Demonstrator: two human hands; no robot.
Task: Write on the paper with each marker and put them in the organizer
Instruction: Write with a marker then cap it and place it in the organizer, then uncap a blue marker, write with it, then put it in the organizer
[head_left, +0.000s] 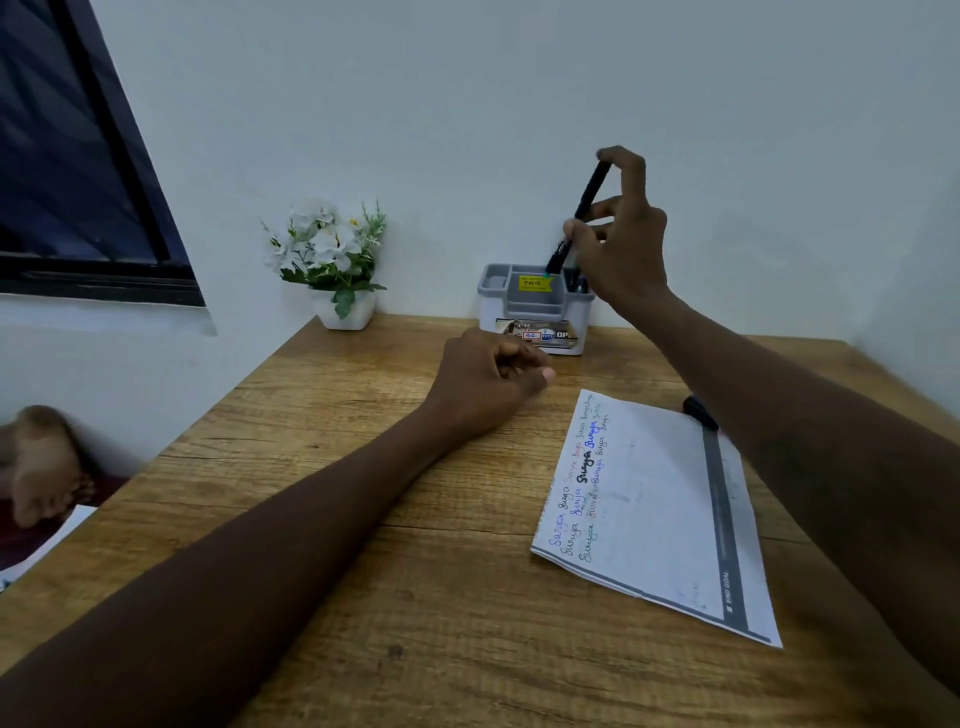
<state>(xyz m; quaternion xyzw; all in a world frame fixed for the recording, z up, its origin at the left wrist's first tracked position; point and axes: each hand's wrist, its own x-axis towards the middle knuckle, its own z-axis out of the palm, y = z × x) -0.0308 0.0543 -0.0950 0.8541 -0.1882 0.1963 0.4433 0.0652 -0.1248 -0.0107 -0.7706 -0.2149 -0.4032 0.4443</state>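
My right hand (621, 236) grips a black marker (584, 205), held tilted, its lower end just above the grey-and-white organizer (535, 314) at the back of the desk. Other pens stand in the organizer's right compartment (576, 285). My left hand (485, 387) rests as a loose fist on the wooden desk (337, 467) in front of the organizer, holding nothing I can see. A white paper (660, 514) with several rows of coloured handwriting lies to the right. A dark marker (698, 410) lies by the paper's far edge, partly hidden by my right forearm.
A small white pot of white artificial flowers (332, 260) stands at the back left of the desk against the wall. A dark window (67, 171) is on the left. A bare foot (39, 467) and a sheet of paper (47, 540) lie beyond the desk's left edge.
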